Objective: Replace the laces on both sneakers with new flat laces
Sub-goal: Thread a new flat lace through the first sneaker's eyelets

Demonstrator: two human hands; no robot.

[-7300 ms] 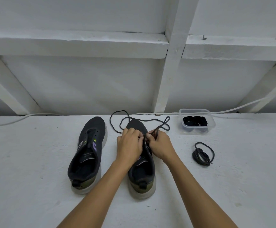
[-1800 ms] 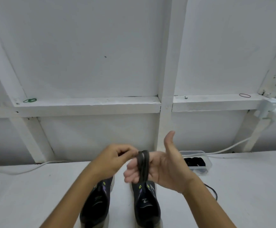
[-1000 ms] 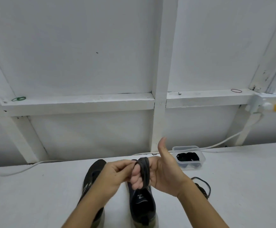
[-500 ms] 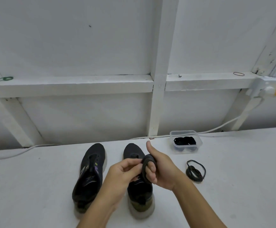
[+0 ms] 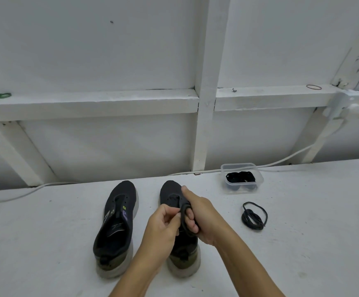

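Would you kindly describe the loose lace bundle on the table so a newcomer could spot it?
Start at the clear plastic tub by the back wall. Just nearer lies the coiled black lace, alone on the bare table, right of both sneakers, in neither tub nor hand.

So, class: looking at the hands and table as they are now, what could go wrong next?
1. The lace coil is wound round the right hand's fingers, with the left hand pinching it; slipped off carelessly, it may unravel.
2. Set beside the coiled lace on the table, it could be mistaken for the laces in the clear container, which look alike.
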